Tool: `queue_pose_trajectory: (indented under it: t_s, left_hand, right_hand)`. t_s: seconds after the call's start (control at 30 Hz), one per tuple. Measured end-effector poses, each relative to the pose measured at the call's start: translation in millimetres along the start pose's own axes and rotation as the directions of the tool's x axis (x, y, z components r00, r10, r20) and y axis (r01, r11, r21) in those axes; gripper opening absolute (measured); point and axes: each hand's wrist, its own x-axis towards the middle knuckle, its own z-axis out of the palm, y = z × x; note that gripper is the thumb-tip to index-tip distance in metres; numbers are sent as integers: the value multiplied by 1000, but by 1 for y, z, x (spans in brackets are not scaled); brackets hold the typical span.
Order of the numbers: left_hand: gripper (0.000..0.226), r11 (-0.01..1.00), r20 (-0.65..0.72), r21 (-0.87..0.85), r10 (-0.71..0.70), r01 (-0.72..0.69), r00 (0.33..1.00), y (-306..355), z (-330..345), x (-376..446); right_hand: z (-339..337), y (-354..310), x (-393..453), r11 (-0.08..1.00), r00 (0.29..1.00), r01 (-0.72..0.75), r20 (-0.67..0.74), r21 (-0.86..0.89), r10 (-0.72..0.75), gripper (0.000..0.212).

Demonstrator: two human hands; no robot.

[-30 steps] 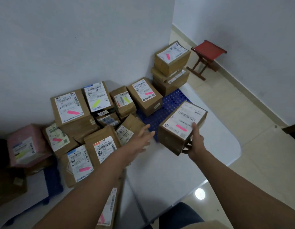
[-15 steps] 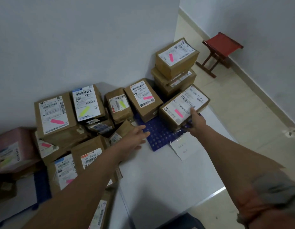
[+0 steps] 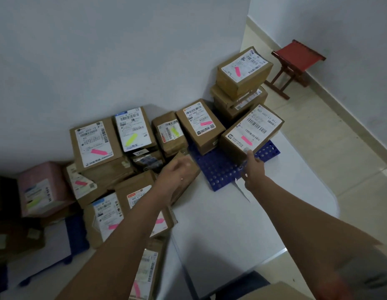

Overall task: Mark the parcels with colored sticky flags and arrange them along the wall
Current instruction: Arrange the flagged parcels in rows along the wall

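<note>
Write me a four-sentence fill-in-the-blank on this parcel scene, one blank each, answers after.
1. The parcel that the right hand touches carries a ____ flag.
2. That parcel rests on a ____ perforated pallet.
3. The stool by the far wall has a ____ seat.
4. The left hand holds ____.

Missing words: pink; blue; red; nothing

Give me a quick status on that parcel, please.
Right hand touching parcel, now on blue pallet. Left hand open, hovering. Nothing blocking.
</note>
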Motion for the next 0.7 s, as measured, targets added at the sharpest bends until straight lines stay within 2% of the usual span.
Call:
queue_pose_trajectory:
  t_s: [0.13,0.27,0.33,0.4,0.5,0.6,0.63,0.7]
  left_hand:
    - [20,994,-201,-67,70,-85,977,-14,-49,-31]
    - [21,990,-477,-77,67,-118,876,-39,-90,-64]
    - [24,993,-546,-76,31,-87,838,-52,-103,-80]
    - [32,990,-507,-137,-56,-16,860,-66,-111,-89]
    - [47,975,-313,-196,-163,104,936,-87,-121,-92]
    - [36,974,-163,-176,-171,142,972,-99,-123,-96]
    - [35,978,-150,-157,-164,140,975,-101,-123,-97]
    - [42,982,-133,-136,-149,131,980,-105,-127,-98]
  right_hand:
    - [33,41,-44,999,999,-4,38,-40,6,56]
    - [65,84,-88,982,977,-6,208,-191,46,53]
    - [75,105,-108,942,953,49,298,-333,55,52]
    - [80,125,-121,888,920,105,382,-448,84,61]
    - [82,146,-133,834,876,100,445,-542,184,81]
    - [82,160,-136,784,825,102,493,-612,277,114]
    - [82,164,-133,780,814,101,502,-618,292,118]
    - [79,168,-133,793,809,94,510,-603,292,112]
